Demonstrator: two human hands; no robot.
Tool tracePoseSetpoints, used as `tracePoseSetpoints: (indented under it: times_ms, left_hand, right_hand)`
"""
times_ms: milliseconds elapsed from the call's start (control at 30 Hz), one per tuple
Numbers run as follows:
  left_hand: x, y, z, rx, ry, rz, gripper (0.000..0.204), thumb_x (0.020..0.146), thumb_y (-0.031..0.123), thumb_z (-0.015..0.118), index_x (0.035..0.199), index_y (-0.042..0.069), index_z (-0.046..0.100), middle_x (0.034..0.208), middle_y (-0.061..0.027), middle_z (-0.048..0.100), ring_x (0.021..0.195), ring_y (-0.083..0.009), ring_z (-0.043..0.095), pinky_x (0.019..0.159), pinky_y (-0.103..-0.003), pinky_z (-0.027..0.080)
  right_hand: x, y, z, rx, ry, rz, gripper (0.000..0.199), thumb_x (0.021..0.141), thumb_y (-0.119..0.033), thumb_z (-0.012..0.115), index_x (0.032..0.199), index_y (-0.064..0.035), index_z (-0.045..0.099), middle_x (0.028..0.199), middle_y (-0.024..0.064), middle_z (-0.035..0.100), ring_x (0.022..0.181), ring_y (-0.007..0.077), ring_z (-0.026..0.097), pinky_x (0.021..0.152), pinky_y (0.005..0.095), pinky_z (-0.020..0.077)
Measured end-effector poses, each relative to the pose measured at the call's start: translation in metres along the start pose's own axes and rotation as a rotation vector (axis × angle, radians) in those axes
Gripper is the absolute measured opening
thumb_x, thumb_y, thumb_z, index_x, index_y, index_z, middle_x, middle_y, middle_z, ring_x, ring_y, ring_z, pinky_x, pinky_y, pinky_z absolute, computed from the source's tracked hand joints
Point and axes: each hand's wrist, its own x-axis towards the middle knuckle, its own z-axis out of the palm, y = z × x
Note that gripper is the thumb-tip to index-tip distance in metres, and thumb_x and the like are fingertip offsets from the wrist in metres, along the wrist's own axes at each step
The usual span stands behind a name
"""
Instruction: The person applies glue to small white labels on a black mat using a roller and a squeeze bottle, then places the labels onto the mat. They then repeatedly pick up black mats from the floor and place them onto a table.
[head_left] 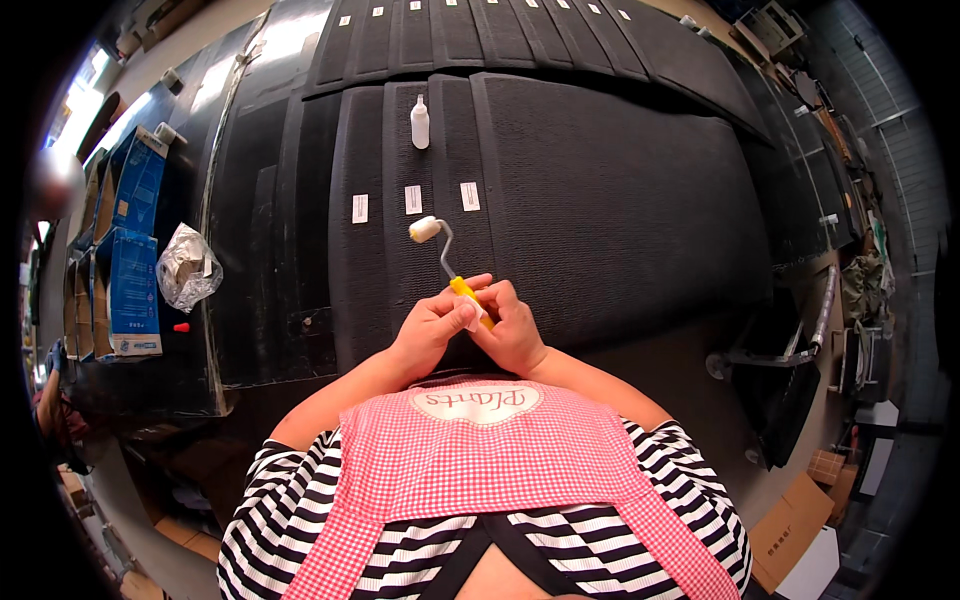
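Note:
Both hands meet close to my chest over black ribbed mats (600, 200). My right hand (512, 335) grips the yellow handle of a small paint roller (440, 245), whose white roller head points up and away at the end of a bent metal arm. My left hand (432, 325) pinches something small and white against the handle near my right thumb; what it is cannot be made out. Farther up on the mats stands a small white squeeze bottle (420, 122). Three white labels (413, 199) lie in a row on the mats just above the roller head.
Blue cardboard boxes (130, 260) and a crumpled clear plastic bag (187, 266) lie at the left edge of the table. More white labels line the far mats. A metal stand (790, 355) and cardboard cartons (800, 520) are at the right.

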Motion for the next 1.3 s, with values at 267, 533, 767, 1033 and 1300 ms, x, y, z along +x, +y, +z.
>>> tracePoseSetpoints:
  times_ms: [267,533,767,1033,1300]
  left_hand:
    - [-0.010,-0.003,-0.016,0.338,0.388,0.390,0.025,0.095,0.021,0.056,0.090,-0.002,0.066,0.105,-0.0087,0.056,0.096,-0.0175,0.056,0.093,-0.033,0.043]
    - [-0.028,-0.033,-0.046,0.438,0.515,0.436,0.010,0.089,0.006,0.062,0.089,-0.002,0.068,0.101,-0.0062,0.055,0.092,-0.0158,0.056,0.085,-0.027,0.047]
    - [-0.021,-0.033,-0.041,0.410,0.532,0.441,0.010,0.089,0.007,0.063,0.088,-0.001,0.068,0.100,-0.0066,0.054,0.090,-0.0162,0.057,0.085,-0.028,0.048]
    - [-0.024,-0.036,-0.039,0.458,0.548,0.469,0.008,0.089,0.004,0.062,0.088,-0.002,0.066,0.102,-0.0081,0.053,0.091,-0.0193,0.060,0.086,-0.030,0.050]
    - [-0.021,-0.036,-0.036,0.520,0.561,0.453,0.007,0.089,0.003,0.061,0.087,-0.002,0.065,0.104,-0.0084,0.052,0.093,-0.0190,0.059,0.087,-0.030,0.049]
  right_hand:
    - [0.066,0.013,-0.019,0.299,-0.037,0.028,0.012,0.085,-0.007,0.063,0.095,-0.0026,0.066,0.085,0.0007,0.065,0.071,0.0048,0.057,0.064,0.0212,0.0465]
    - [0.250,0.028,0.005,-0.182,0.213,0.007,0.056,0.069,-0.018,0.079,0.114,-0.0068,0.048,0.110,0.0100,0.063,0.106,0.0263,0.058,0.092,0.0381,0.0460]
    - [0.295,0.041,0.018,-0.105,0.223,0.136,0.037,0.079,-0.022,0.070,0.108,-0.0052,0.054,0.102,0.0108,0.063,0.091,0.0279,0.062,0.083,0.0372,0.0493]
    - [0.183,0.049,-0.136,0.387,0.041,0.200,0.037,0.091,-0.023,0.061,0.118,-0.0035,0.045,0.086,0.0082,0.057,0.060,0.0073,0.052,0.051,0.0202,0.0432]
    - [0.158,0.060,-0.166,0.291,0.055,0.152,0.025,0.077,-0.019,0.075,0.089,-0.0027,0.062,0.082,0.0062,0.063,0.070,0.0112,0.058,0.060,0.0269,0.0489]
